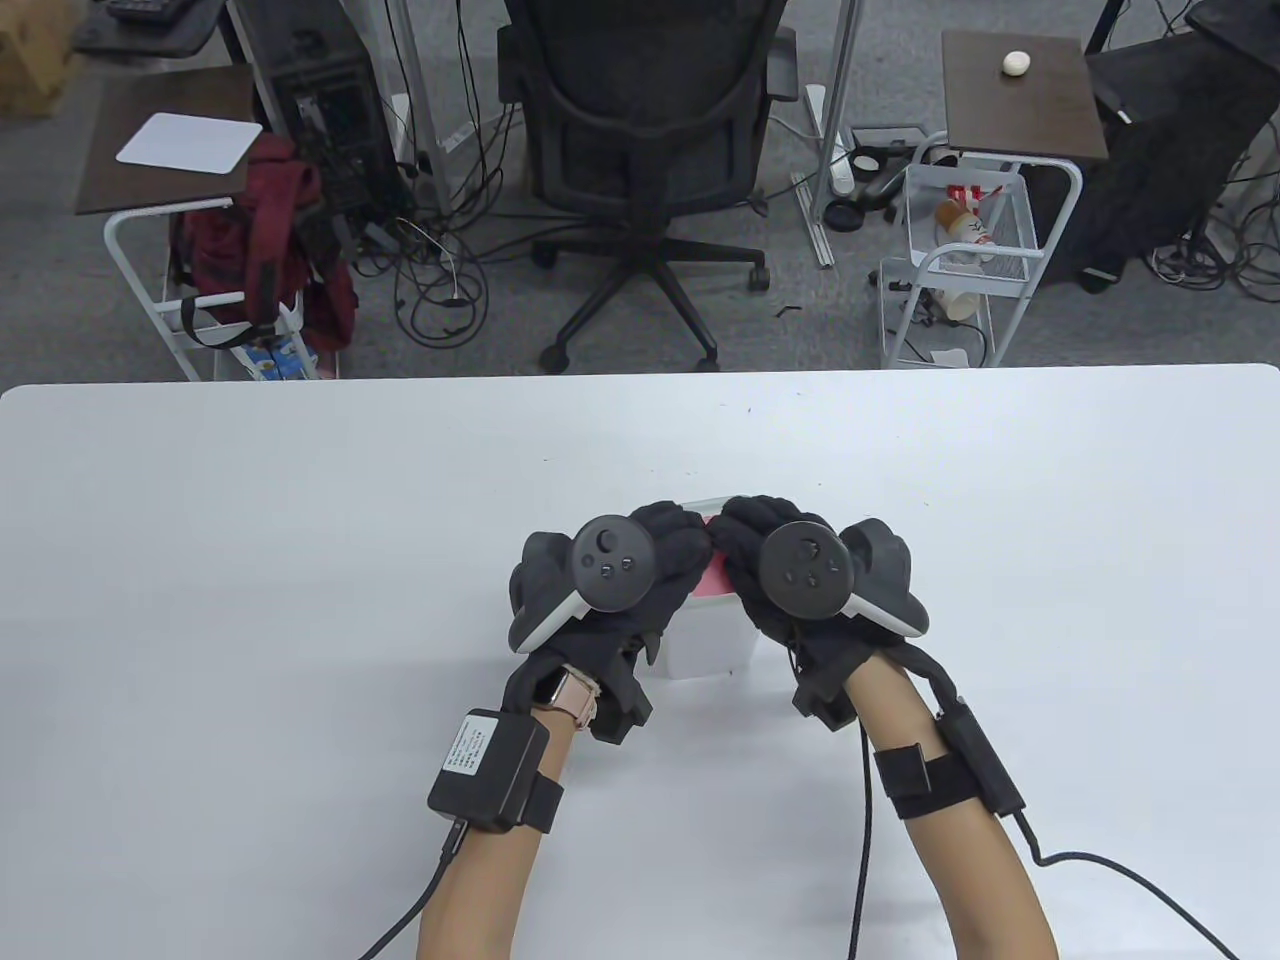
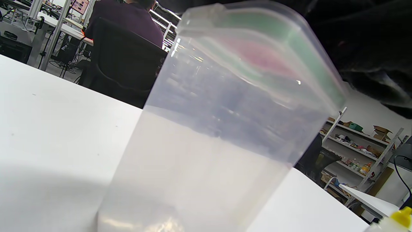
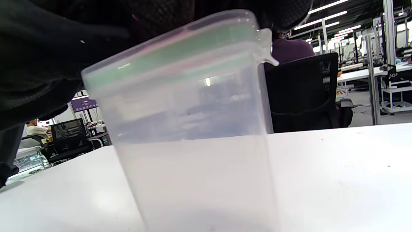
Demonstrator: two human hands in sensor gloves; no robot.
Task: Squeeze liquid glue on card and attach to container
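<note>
A translucent plastic container (image 1: 700,645) with a green-sealed lid stands on the white table (image 1: 300,600) near its middle. A pink card (image 1: 712,578) lies on the lid, mostly hidden under my fingers. My left hand (image 1: 680,545) and right hand (image 1: 745,540) both press down on the card from above, fingertips meeting over the lid. The left wrist view shows the container (image 2: 209,145) close up, with pink showing through the lid (image 2: 257,54) and my glove (image 2: 370,48) on top. The right wrist view shows the container (image 3: 193,145) under my glove (image 3: 48,48).
A glue bottle's yellow cap (image 2: 402,216) shows at the lower right corner of the left wrist view; it is hidden in the table view. Beyond the table's far edge stand an office chair (image 1: 640,150) and wire carts (image 1: 960,260).
</note>
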